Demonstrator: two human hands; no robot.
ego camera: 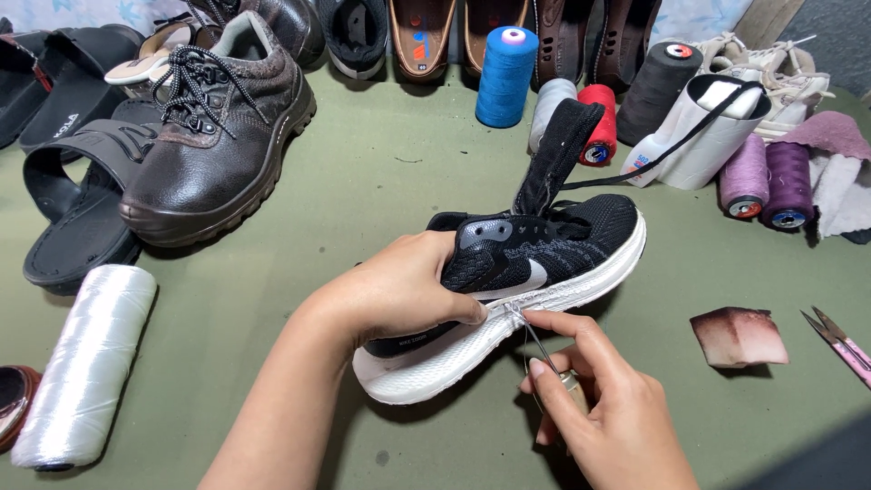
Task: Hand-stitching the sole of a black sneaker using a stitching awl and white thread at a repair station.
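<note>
A black knit sneaker [553, 243] with a thick white sole lies on its side over the green table, its tongue [555, 154] standing up. My left hand [392, 289] grips the heel end, thumb pressed where the upper meets the sole. My right hand [599, 404] holds a thin metal awl [537, 343] whose tip touches the seam just right of my left thumb. A thread loop hangs by the awl.
A brown leather boot [213, 136] and black sandals [77, 195] lie at the left, a white thread roll [86, 363] at the lower left. Coloured thread spools [504, 74] and more shoes line the back. A leather scrap [737, 336] and snips [839, 340] are at the right.
</note>
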